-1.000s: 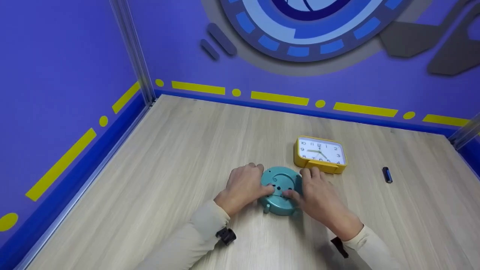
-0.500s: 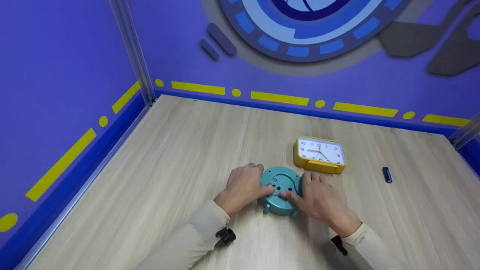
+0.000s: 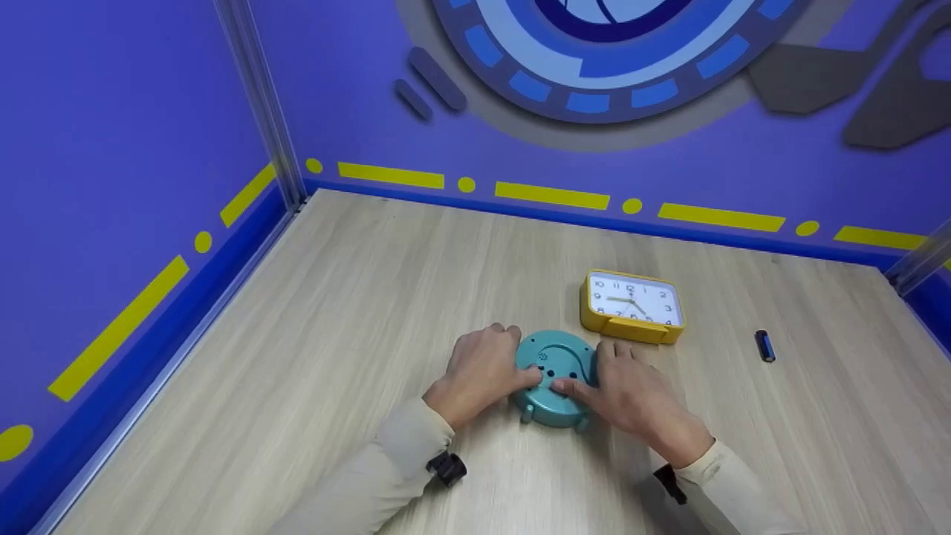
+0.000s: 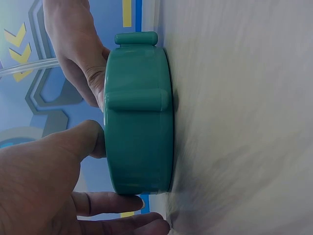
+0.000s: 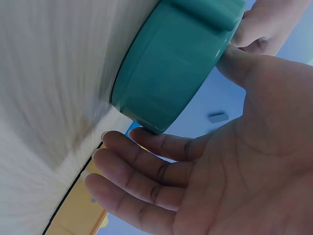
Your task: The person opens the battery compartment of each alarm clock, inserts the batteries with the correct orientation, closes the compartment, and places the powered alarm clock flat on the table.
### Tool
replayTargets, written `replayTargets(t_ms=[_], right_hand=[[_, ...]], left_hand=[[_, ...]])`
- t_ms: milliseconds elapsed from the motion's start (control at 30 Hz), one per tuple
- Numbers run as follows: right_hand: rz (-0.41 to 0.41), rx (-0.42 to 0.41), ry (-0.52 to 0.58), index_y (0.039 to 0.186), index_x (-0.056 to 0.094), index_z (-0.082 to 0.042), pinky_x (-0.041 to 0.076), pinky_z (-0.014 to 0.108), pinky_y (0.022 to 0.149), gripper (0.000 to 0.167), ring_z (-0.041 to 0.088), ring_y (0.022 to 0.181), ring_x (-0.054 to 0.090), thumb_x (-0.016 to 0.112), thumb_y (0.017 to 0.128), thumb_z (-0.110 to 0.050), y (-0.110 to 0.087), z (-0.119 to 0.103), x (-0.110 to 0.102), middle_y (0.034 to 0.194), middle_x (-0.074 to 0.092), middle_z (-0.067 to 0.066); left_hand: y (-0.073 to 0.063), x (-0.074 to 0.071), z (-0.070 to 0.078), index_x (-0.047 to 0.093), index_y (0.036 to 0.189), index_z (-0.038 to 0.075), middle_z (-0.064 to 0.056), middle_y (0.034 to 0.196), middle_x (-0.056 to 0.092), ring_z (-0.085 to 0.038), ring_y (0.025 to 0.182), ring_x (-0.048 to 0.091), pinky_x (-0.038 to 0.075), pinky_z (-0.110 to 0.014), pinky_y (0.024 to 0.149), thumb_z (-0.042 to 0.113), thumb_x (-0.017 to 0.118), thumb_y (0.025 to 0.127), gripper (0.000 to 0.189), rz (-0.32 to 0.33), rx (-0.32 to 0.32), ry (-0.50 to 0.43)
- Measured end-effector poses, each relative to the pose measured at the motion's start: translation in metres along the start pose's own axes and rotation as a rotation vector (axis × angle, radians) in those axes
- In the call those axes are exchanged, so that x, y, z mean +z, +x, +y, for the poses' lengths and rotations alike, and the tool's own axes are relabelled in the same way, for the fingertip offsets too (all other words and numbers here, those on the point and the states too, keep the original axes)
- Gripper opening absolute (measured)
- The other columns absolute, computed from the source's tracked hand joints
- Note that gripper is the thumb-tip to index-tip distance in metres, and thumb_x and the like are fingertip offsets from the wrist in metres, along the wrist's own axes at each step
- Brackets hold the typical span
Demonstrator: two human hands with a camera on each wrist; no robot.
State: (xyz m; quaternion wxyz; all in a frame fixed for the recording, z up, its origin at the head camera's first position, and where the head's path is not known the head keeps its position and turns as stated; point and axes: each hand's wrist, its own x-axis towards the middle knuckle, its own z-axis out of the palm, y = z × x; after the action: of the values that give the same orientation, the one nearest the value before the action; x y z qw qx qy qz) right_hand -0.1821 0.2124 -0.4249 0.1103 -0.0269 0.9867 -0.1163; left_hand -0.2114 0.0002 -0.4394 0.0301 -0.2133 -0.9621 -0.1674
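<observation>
Casing (image 3: 559,362), round and glossy teal, lies flat on the wood-grained table (image 3: 371,297), its top dotted with dark holes (image 3: 550,374) (two stubby pegs (image 3: 527,414) jut from the rim); the left hand (image 3: 483,364) and right hand (image 3: 633,388) grip opposite edges.

The head view is evenly bright, with soft shadows on the wood-grain tabletop (image 3: 371,297); both wrist views look dimmer.

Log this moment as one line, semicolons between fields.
left hand: holds teal round device; right hand: holds same device; device: on table, between hands; yellow clock: beyond device; battery: right of clock
</observation>
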Motion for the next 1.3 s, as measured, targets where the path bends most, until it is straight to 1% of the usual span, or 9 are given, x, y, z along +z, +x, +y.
replayTargets(t_ms=[433, 567, 667, 767, 867, 900, 967, 1067, 1300], right_hand=[[0.011, -0.015, 0.013, 0.139, 0.047, 0.012, 0.05, 0.058, 0.095, 0.103, 0.037, 0.105, 0.054, 0.065, 0.089, -0.077, -0.001, 0.002, 0.001, 0.126, 0.057, 0.03], [-0.001, -0.017, 0.037, 0.137, 0.048, 0.012, 0.051, 0.054, 0.091, 0.103, 0.034, 0.101, 0.054, 0.066, 0.088, -0.077, 0.0, 0.004, 0.0, 0.118, 0.058, 0.025], [-0.024, -0.02, 0.091, 0.139, 0.046, 0.01, 0.051, 0.05, 0.087, 0.102, 0.032, 0.098, 0.056, 0.066, 0.089, -0.076, 0.002, 0.006, -0.003, 0.112, 0.058, 0.021], [-0.041, -0.035, 0.163, 0.146, 0.042, 0.01, 0.051, 0.053, 0.093, 0.099, 0.035, 0.108, 0.06, 0.062, 0.094, -0.072, 0.003, 0.01, -0.007, 0.124, 0.061, 0.027], [-0.038, -0.065, 0.206, 0.149, 0.041, 0.009, 0.052, 0.055, 0.094, 0.088, 0.035, 0.11, 0.061, 0.058, 0.102, -0.063, 0.002, 0.013, -0.011, 0.131, 0.062, 0.028], [-0.035, -0.075, 0.216, 0.149, 0.041, 0.009, 0.053, 0.054, 0.091, 0.083, 0.034, 0.108, 0.062, 0.058, 0.104, -0.059, 0.001, 0.013, -0.013, 0.127, 0.064, 0.027], [-0.026, -0.094, 0.224, 0.146, 0.044, 0.008, 0.052, 0.047, 0.079, 0.07, 0.029, 0.094, 0.06, 0.059, 0.107, -0.049, 0.0, 0.014, -0.015, 0.108, 0.065, 0.018], [-0.013, -0.107, 0.235, 0.142, 0.048, 0.006, 0.047, 0.04, 0.068, 0.056, 0.024, 0.084, 0.058, 0.063, 0.108, -0.035, -0.002, 0.014, -0.015, 0.09, 0.058, 0.008], [0.029, -0.131, 0.221, 0.133, 0.053, 0.003, 0.047, 0.036, 0.065, 0.041, 0.022, 0.078, 0.057, 0.068, 0.104, -0.021, -0.004, 0.013, -0.011, 0.085, 0.056, 0.006]], left_hand=[[0.0, 0.0, 0.0, 0.072, 0.109, 0.005, -0.001, 0.082, 0.057, -0.014, 0.07, 0.051, 0.049, -0.032, 0.063, 0.041, 0.075, 0.088, 0.042, -0.009, -0.01, -0.011], [0.0, 0.0, 0.0, 0.072, 0.108, 0.005, 0.0, 0.081, 0.056, -0.014, 0.07, 0.051, 0.049, -0.032, 0.063, 0.042, 0.075, 0.089, 0.042, -0.01, -0.01, -0.007], [0.0, 0.0, 0.0, 0.071, 0.106, 0.005, 0.0, 0.081, 0.055, -0.014, 0.07, 0.05, 0.049, -0.032, 0.063, 0.042, 0.075, 0.089, 0.04, -0.013, -0.013, -0.009], [0.0, 0.0, 0.0, 0.07, 0.104, 0.006, 0.001, 0.08, 0.053, -0.014, 0.069, 0.05, 0.047, -0.031, 0.061, 0.042, 0.075, 0.09, 0.039, -0.018, -0.014, -0.012], [0.0, 0.0, 0.0, 0.069, 0.102, 0.007, 0.001, 0.079, 0.052, -0.013, 0.068, 0.049, 0.046, -0.031, 0.059, 0.042, 0.075, 0.089, 0.037, -0.019, -0.013, -0.013], [0.0, 0.0, 0.0, 0.069, 0.101, 0.008, 0.001, 0.079, 0.052, -0.013, 0.068, 0.049, 0.046, -0.031, 0.059, 0.041, 0.075, 0.089, 0.036, -0.018, -0.012, -0.015], [0.0, 0.0, -0.001, 0.068, 0.099, 0.008, 0.001, 0.078, 0.052, -0.013, 0.068, 0.049, 0.045, -0.03, 0.058, 0.041, 0.075, 0.089, 0.035, -0.016, -0.011, -0.022], [0.0, 0.0, -0.001, 0.068, 0.098, 0.008, 0.001, 0.078, 0.052, -0.014, 0.068, 0.049, 0.044, -0.03, 0.058, 0.04, 0.075, 0.089, 0.034, -0.016, -0.016, -0.033], [0.0, 0.0, 0.0, 0.066, 0.095, 0.009, 0.001, 0.076, 0.051, -0.013, 0.067, 0.048, 0.044, -0.031, 0.058, 0.04, 0.075, 0.089, 0.033, -0.015, -0.019, -0.027]])
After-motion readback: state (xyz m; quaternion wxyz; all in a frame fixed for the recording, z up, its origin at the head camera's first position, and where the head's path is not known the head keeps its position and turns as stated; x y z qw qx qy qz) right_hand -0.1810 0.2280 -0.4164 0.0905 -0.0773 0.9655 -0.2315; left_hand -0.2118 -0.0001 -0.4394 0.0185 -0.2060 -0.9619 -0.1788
